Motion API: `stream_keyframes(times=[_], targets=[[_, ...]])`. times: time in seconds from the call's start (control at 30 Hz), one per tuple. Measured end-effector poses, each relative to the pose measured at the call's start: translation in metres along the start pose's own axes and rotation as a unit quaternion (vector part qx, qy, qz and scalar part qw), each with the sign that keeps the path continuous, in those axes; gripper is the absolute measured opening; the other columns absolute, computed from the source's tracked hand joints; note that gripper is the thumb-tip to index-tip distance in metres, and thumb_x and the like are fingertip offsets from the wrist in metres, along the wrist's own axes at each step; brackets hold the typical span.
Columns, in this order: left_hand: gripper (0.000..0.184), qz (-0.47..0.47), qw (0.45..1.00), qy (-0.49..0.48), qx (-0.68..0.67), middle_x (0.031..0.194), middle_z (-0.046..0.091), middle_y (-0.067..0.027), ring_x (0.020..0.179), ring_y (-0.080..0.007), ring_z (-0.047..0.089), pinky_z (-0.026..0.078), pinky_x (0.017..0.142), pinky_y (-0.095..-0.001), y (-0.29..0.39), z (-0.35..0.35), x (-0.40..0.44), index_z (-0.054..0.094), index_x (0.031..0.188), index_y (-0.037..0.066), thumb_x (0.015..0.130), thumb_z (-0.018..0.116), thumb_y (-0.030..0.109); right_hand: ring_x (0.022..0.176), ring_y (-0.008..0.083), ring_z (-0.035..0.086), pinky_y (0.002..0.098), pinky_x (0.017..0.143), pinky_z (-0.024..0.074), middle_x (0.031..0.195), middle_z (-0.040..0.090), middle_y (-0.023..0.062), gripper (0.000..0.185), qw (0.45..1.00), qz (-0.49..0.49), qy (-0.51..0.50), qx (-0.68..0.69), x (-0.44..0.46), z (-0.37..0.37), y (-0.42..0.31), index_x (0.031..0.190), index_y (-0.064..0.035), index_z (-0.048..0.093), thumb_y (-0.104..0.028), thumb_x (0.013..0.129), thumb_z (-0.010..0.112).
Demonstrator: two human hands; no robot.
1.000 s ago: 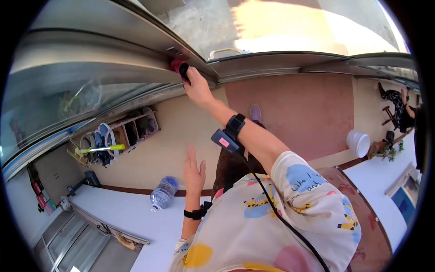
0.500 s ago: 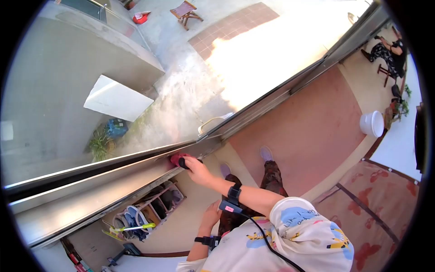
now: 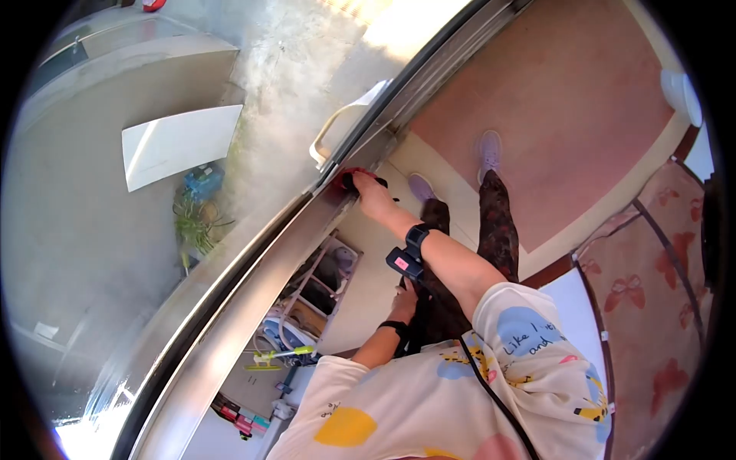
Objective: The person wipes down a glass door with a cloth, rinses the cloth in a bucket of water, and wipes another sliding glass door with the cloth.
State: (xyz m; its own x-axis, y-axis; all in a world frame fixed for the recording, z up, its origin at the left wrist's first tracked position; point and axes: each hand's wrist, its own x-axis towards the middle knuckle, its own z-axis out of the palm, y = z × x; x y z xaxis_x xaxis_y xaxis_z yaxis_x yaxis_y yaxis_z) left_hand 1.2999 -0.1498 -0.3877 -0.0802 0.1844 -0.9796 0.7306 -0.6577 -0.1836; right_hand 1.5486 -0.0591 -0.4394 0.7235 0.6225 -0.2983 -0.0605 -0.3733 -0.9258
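Observation:
My right hand (image 3: 373, 193) is stretched forward to the metal window sill, closed around a red object with a black part (image 3: 354, 178). The object presses against the sill (image 3: 253, 307) close to the window frame; its exact kind is mostly hidden under my fingers. Lower down, my left hand (image 3: 402, 304) rests beside my dark patterned trousers (image 3: 497, 222), its fingers loosely apart and partly hidden. I see nothing clearly held in it. Each wrist wears a black strap, and a small box (image 3: 404, 263) with a pink label sits at the right one.
A shoe rack (image 3: 330, 272) stands below the sill, with a yellow-green handled tool (image 3: 284, 354) near it. Outside the glass are a white board (image 3: 182, 146) and a plant (image 3: 192, 224). A white bucket (image 3: 681, 97) and a butterfly-patterned cover (image 3: 652, 284) are at the right.
The view has turned and shifted, so the window frame now runs more steeply. My right hand still holds the red object at the sill; my left hand stays by my leg.

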Motion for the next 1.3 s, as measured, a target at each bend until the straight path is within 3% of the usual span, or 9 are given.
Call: stream_keyframes(times=[0.03, 0.13, 0.27, 0.5, 0.6, 0.93, 1.0, 1.03, 1.3], targets=[[0.097, -0.010, 1.000, -0.002, 0.011, 0.136, 0.029, -0.0360, 0.113, -0.0494, 0.049, 0.043, 0.096, -0.0488, -0.006, 0.005, 0.006, 0.014, 0.145, 0.006, 0.076, 0.062, 0.055, 0.117, 0.0368, 0.048, 0.0401, 0.098, 0.0410, 0.121, 0.053, 0.0228, 0.044, 1.000, -0.003, -0.007, 0.029, -0.002, -0.007, -0.010, 0.112, 0.0031, 0.055, 0.007, 0.069, 0.048], [0.090, 0.270, 0.955, 0.106, 0.064, 0.138, 0.030, -0.0326, 0.112, -0.0458, 0.051, 0.045, 0.093, -0.0465, -0.024, -0.001, 0.023, 0.018, 0.142, 0.005, 0.077, 0.062, 0.049, 0.114, 0.0336, 0.052, 0.0396, 0.094, 0.0445, 0.115, 0.058, 0.0183, 0.040, 0.991, -0.067, 0.048, 0.102, -0.021, -0.026, -0.061, 0.106, 0.0006, 0.059, 0.007, 0.068, 0.048], [0.092, 0.119, 0.990, 0.022, 0.068, 0.137, 0.031, -0.0306, 0.113, -0.0441, 0.050, 0.046, 0.092, -0.0454, -0.001, -0.031, 0.018, 0.017, 0.142, 0.004, 0.076, 0.065, 0.046, 0.117, 0.0307, 0.050, 0.0387, 0.099, 0.0391, 0.114, 0.059, 0.0141, 0.039, 0.968, -0.125, 0.006, 0.217, -0.038, -0.051, -0.106, 0.105, 0.0002, 0.059, 0.008, 0.068, 0.048], [0.097, 0.010, 0.993, -0.040, 0.109, 0.137, 0.032, -0.0269, 0.115, -0.0413, 0.048, 0.046, 0.092, -0.0436, 0.032, -0.046, 0.047, 0.016, 0.141, 0.002, 0.072, 0.070, 0.042, 0.123, 0.0300, 0.045, 0.0434, 0.097, 0.0403, 0.125, 0.053, 0.0160, 0.042, 0.984, 0.000, 0.055, 0.169, 0.019, 0.016, 0.081, 0.113, -0.0039, 0.057, 0.005, 0.073, 0.048], [0.104, -0.059, 0.988, 0.050, 0.136, 0.135, 0.034, -0.0243, 0.117, -0.0393, 0.046, 0.047, 0.092, -0.0422, 0.066, -0.070, 0.026, 0.013, 0.141, 0.001, 0.068, 0.076, 0.039, 0.122, 0.0300, 0.047, 0.0429, 0.098, 0.0399, 0.124, 0.054, 0.0156, 0.041, 0.994, 0.052, 0.058, 0.079, 0.047, 0.038, 0.146, 0.113, -0.0042, 0.058, 0.002, 0.074, 0.048], [0.098, 0.097, 0.964, 0.070, 0.237, 0.133, 0.033, -0.0261, 0.113, -0.0437, 0.047, 0.048, 0.089, -0.0459, 0.019, -0.047, 0.051, 0.017, 0.139, -0.001, 0.070, 0.072, 0.041, 0.122, 0.0264, 0.047, 0.0382, 0.098, 0.0404, 0.121, 0.057, 0.0088, 0.036, 0.975, -0.054, -0.018, 0.217, 0.018, -0.001, 0.086, 0.105, -0.0050, 0.062, -0.001, 0.071, 0.052], [0.096, -0.037, 0.989, -0.026, 0.140, 0.133, 0.034, -0.0253, 0.114, -0.0426, 0.046, 0.047, 0.090, -0.0463, 0.051, -0.071, 0.040, 0.016, 0.140, -0.001, 0.072, 0.070, 0.040, 0.118, 0.0272, 0.049, 0.0378, 0.096, 0.0414, 0.118, 0.058, 0.0093, 0.035, 0.969, -0.058, -0.019, 0.237, 0.034, 0.002, 0.114, 0.104, -0.0052, 0.063, -0.001, 0.071, 0.053], [0.101, -0.027, 0.982, 0.069, 0.174, 0.133, 0.034, -0.0247, 0.117, -0.0419, 0.044, 0.046, 0.091, -0.0466, 0.066, -0.073, 0.029, 0.010, 0.142, 0.000, 0.071, 0.072, 0.035, 0.117, 0.0275, 0.050, 0.0386, 0.095, 0.0419, 0.117, 0.058, 0.0095, 0.034, 0.979, -0.033, -0.002, 0.202, 0.044, 0.020, 0.141, 0.104, -0.0052, 0.063, -0.001, 0.071, 0.053], [0.110, -0.009, 0.989, 0.092, 0.117, 0.128, 0.037, -0.0252, 0.111, -0.0429, 0.048, 0.048, 0.086, -0.0467, 0.071, -0.090, 0.029, 0.003, 0.144, 0.003, 0.066, 0.076, 0.028, 0.120, 0.0267, 0.047, 0.0423, 0.090, 0.0444, 0.121, 0.057, 0.0080, 0.035, 0.991, 0.091, -0.086, 0.049, 0.112, 0.070, 0.291, 0.111, -0.0071, 0.059, -0.004, 0.077, 0.052]])
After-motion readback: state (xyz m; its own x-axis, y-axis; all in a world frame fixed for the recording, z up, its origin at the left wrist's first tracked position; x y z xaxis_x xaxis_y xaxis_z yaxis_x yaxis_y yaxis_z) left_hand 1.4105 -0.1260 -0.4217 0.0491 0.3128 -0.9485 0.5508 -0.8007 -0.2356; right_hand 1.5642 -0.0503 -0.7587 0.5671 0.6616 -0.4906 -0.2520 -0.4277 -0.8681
